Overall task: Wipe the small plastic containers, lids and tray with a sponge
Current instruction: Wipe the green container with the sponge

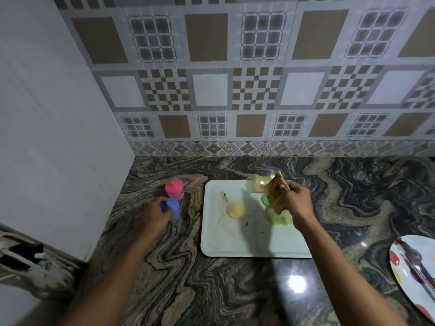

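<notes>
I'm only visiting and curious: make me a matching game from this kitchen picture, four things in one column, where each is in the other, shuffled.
1 pink-lidded container
2 blue-lidded container
3 green-lidded container
4 sponge

A held in the right hand
B standing on the tray
C gripped by the left hand
D standing free on the counter, left of the tray

Pairs: 1-D, 2-C, 3-B, 4-A

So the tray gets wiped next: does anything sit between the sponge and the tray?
Yes. A green container stands on the tray directly below the sponge in the right hand; a yellow lid lies left of it.
</notes>
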